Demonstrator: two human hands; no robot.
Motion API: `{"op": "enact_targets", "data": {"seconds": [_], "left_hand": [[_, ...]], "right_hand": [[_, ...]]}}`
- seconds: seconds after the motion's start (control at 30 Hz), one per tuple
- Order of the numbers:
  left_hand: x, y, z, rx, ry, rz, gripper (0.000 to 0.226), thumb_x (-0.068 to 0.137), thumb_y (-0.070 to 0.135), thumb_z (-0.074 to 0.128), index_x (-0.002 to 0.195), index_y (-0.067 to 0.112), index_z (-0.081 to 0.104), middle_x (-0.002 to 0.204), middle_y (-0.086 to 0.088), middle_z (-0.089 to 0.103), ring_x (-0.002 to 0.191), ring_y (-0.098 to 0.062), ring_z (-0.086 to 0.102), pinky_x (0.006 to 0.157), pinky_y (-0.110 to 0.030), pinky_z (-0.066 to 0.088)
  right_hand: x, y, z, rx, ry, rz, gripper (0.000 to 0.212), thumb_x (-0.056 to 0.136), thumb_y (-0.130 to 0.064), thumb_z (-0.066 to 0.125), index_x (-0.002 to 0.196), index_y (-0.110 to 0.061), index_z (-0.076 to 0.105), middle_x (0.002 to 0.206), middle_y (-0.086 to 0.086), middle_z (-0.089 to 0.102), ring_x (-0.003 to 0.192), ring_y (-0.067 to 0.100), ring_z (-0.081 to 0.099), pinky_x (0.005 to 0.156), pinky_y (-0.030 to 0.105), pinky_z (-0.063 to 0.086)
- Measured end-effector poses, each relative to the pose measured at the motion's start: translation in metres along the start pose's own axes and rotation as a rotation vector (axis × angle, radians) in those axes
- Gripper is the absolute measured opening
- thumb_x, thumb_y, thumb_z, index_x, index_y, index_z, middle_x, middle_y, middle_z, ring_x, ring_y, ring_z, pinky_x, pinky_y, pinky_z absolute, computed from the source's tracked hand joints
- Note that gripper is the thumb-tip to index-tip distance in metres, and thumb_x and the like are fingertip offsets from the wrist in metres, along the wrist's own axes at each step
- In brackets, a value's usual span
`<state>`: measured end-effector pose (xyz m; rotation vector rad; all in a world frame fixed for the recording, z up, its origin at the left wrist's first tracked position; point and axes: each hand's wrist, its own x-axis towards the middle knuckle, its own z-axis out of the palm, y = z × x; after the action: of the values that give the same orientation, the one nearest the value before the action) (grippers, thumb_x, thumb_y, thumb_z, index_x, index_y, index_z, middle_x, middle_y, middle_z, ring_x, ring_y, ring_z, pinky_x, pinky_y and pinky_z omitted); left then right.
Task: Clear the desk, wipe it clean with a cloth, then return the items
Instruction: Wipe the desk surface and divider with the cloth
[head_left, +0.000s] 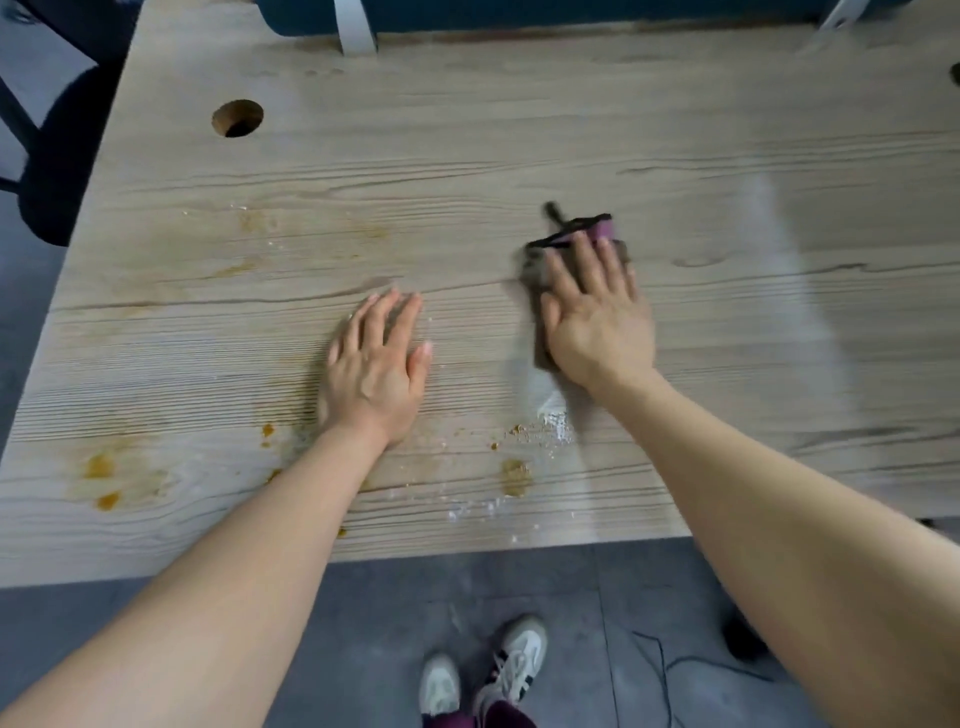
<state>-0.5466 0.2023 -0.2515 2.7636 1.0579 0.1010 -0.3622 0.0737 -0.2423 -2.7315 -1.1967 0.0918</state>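
Cloth (571, 260) sits folded on the desk (467, 130), right of centre, mid-depth, pinned flat under the right hand (597, 317). Pink strip with dark edging pokes out past the fingertips; the cloth is motion-blurred. Desk top is bare of items, so this looks like the wiping stage.

Doing it well: the mess is mostly nearer and to the left. Orange-brown stains (104, 467) by the near-left corner, another blotch (514, 475) near the front edge, white crumbs (550, 431) just below the right hand. Damp-looking streak (779, 291) to the right suggests that side is covered. My call: drag the cloth toward the front edge and leftward in overlapping passes, press hard on the dried stains, gather crumbs rather than scatter them off the edge.

Right hand: fingers straight and together, palm down, pressing the cloth, not curled round it. Forearm reaches in from the lower right.

Left hand (379, 364): flat on the bare wood, fingers slightly spread, holding nothing, probably bracing. It lies close to the stains, so it will need to lift away.

Round cable hole (237, 118) far left. Shoes (483, 675) on the grey floor below.
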Motion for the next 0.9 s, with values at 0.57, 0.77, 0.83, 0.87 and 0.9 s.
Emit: {"op": "enact_targets", "data": {"seconds": [0.57,0.77,0.83,0.87,0.9], "left_hand": [[-0.116,0.022,0.007,-0.084,0.054,0.018,0.042,0.099,0.034,0.034,0.141,0.031,0.041,0.145,0.006,0.040,0.131,-0.023,0.035,0.112,-0.040,0.019],[-0.113,0.023,0.009,-0.096,0.103,0.038,0.041,0.097,0.032,0.038,0.137,0.029,0.046,0.139,0.001,0.044,0.125,-0.027,0.038,0.108,-0.043,0.025],[-0.111,0.022,0.010,-0.100,0.097,0.038,0.041,0.098,0.032,0.036,0.138,0.030,0.045,0.140,0.001,0.043,0.125,-0.027,0.037,0.108,-0.043,0.026],[-0.110,0.022,0.010,-0.100,0.101,0.032,0.041,0.098,0.033,0.036,0.138,0.030,0.045,0.140,0.001,0.043,0.125,-0.026,0.036,0.108,-0.043,0.026],[-0.111,0.022,0.010,-0.096,0.103,0.026,0.041,0.098,0.033,0.035,0.138,0.030,0.045,0.140,0.001,0.043,0.125,-0.026,0.036,0.108,-0.043,0.026]], "right_hand": [[-0.114,-0.009,-0.003,0.015,-0.050,0.120,0.051,0.099,-0.041,0.027,0.149,-0.033,0.025,0.159,-0.001,0.011,0.147,0.019,0.002,0.118,0.039,0.004],[-0.132,-0.008,-0.006,0.011,-0.136,-0.099,0.048,0.101,-0.044,0.027,0.148,-0.038,0.023,0.159,-0.007,0.009,0.147,0.014,0.001,0.118,0.036,0.005],[-0.138,0.027,-0.009,0.026,-0.050,0.014,0.046,0.100,-0.041,0.031,0.147,-0.036,0.030,0.159,-0.004,0.014,0.147,0.017,0.005,0.118,0.039,0.010],[-0.142,0.043,-0.011,0.036,-0.023,0.098,0.047,0.100,-0.040,0.031,0.147,-0.035,0.031,0.159,-0.003,0.015,0.147,0.019,0.006,0.118,0.040,0.010],[-0.145,0.054,-0.012,0.032,-0.017,0.182,0.047,0.100,-0.040,0.030,0.147,-0.034,0.029,0.159,-0.002,0.014,0.147,0.019,0.005,0.118,0.040,0.009]]}}
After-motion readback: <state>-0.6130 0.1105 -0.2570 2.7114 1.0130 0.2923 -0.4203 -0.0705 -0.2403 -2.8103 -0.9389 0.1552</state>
